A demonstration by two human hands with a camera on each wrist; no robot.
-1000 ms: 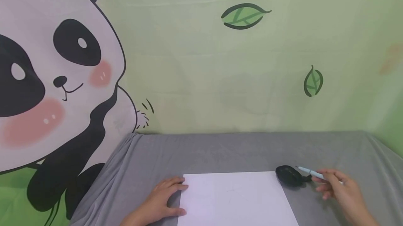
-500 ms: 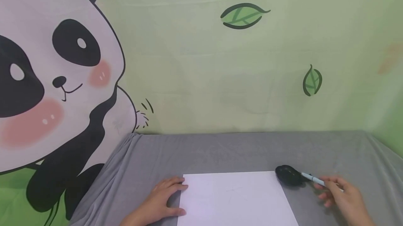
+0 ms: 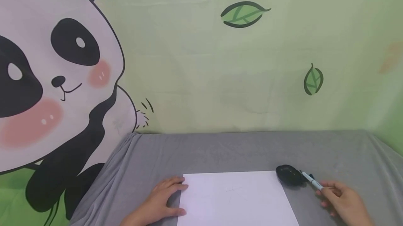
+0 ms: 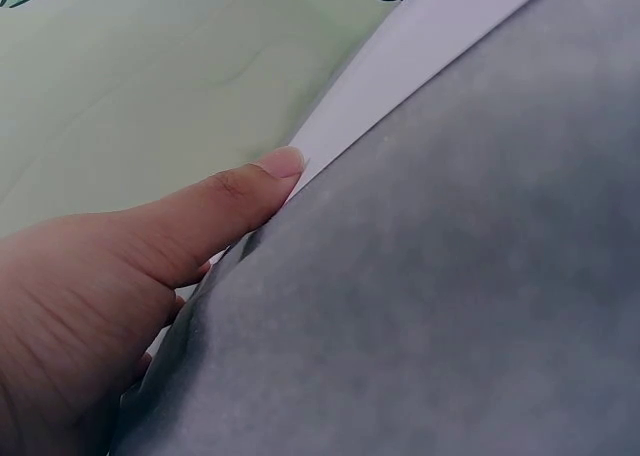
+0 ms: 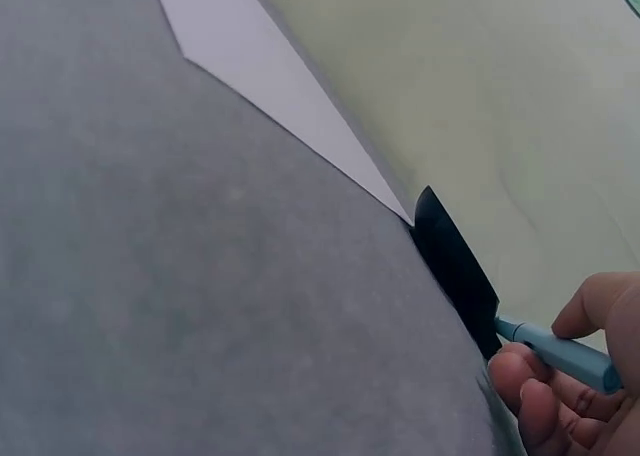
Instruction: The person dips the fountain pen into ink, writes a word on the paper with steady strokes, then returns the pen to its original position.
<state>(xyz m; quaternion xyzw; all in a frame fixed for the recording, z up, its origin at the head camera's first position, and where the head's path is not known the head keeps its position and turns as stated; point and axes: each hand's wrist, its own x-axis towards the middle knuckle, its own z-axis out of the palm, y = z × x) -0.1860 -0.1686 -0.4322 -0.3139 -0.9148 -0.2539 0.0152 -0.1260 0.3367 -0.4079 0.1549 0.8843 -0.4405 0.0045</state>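
Note:
A white sheet of paper with a few faint lines lies on the grey cloth. My left hand rests at its left edge, fingers spread; in the left wrist view the thumb touches the sheet's edge. My right hand pinches a slim light-blue pen between thumb and fingers. The pen's tip points left, at the near end of a glossy black rounded object beside the sheet's top right corner. Whether the tip touches it, I cannot tell. In the right wrist view the black object shows edge-on.
Grey cloth covers the table, bunched in folds at its left side. Behind the far edge hangs a pale green backdrop with a printed panda and leaves.
My right hand has lowered slightly, and the pen's tip has come down and right toward the black object's narrow end. The left hand and the paper have stayed put.

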